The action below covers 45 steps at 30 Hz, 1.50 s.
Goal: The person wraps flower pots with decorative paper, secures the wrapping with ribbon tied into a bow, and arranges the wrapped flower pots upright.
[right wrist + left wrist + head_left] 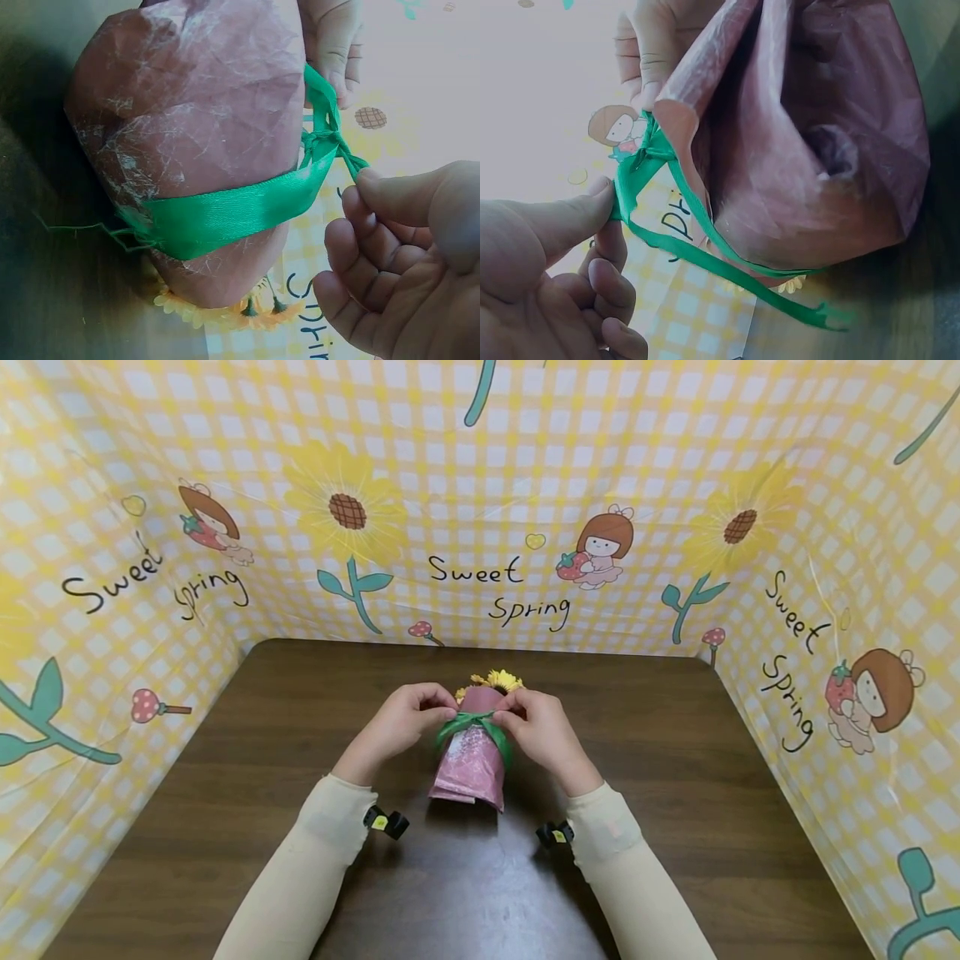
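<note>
A small bouquet wrapped in pink paper (pixel 468 768) lies on the table, its yellow flowers (pixel 504 680) toward the back. Around the wrap runs a green ribbon (pixel 232 217), knotted at the front with loops at the knot. My left hand (pixel 401 727) pinches one part of the ribbon between thumb and forefinger, left of the knot. On the other side, the right hand (pixel 543 731) pinches another part the same way. In the left wrist view a loose ribbon tail (pixel 742 281) with a frayed end hangs beside the paper's open, folded bottom.
The dark wooden table (pixel 262 827) spreads around the bouquet. A yellow checked cloth (pixel 480 485) printed with sunflowers and lettering stands behind it and along both sides. Each sleeve cuff carries a small black camera (pixel 386 821).
</note>
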Tool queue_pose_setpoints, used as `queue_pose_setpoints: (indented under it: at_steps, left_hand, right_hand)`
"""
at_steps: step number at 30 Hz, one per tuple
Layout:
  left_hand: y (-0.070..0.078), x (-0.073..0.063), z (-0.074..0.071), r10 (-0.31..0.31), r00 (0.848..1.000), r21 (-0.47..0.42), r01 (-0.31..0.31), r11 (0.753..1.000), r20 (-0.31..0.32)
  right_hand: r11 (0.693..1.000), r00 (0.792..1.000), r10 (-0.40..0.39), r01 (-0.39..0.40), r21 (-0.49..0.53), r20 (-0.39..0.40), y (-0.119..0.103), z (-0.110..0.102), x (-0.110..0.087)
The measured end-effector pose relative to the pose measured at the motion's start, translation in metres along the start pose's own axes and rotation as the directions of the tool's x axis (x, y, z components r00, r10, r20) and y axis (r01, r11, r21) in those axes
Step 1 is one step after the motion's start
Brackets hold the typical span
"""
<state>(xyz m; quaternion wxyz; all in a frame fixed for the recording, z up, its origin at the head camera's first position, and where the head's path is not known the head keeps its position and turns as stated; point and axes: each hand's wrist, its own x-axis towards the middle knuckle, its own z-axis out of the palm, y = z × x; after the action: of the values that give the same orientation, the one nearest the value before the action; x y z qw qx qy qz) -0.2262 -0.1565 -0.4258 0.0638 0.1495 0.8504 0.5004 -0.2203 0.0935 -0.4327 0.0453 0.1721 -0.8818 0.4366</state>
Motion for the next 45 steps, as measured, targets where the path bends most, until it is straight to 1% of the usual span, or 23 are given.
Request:
queue_pose_setpoints:
  at_steps: [10,16,24,33,41,45]
  left_hand:
    - [-0.002,0.001,-0.001,0.019,1.0,0.036,-0.019,0.999,0.002]
    - [-0.003,0.001,-0.003,0.007,1.0,0.056,-0.008,0.998,0.004]
    - [-0.007,0.001,-0.006,-0.003,1.0,0.061,0.001,0.998,0.031]
    - [-0.009,0.0,-0.01,-0.008,0.999,0.099,0.003,0.995,0.048]
    - [-0.01,0.0,-0.013,-0.028,0.997,0.099,0.02,0.995,0.074]
    - [-0.009,0.0,-0.014,-0.026,0.996,0.092,0.018,0.996,0.085]
  right_hand:
    - [0.999,0.999,0.033,-0.033,0.006,0.011,0.0,-0.001,0.0]
    - [0.999,0.999,0.04,-0.04,0.007,0.015,0.001,-0.003,0.0]
    - [0.999,0.998,0.051,-0.051,0.01,0.029,0.004,-0.006,-0.001]
    - [0.996,0.994,0.085,-0.085,-0.011,0.064,0.005,-0.009,0.0]
    - [0.996,0.993,0.092,-0.09,-0.026,0.079,0.006,-0.012,0.001]
    - [0.995,0.991,0.099,-0.096,-0.028,0.093,0.006,-0.013,0.001]
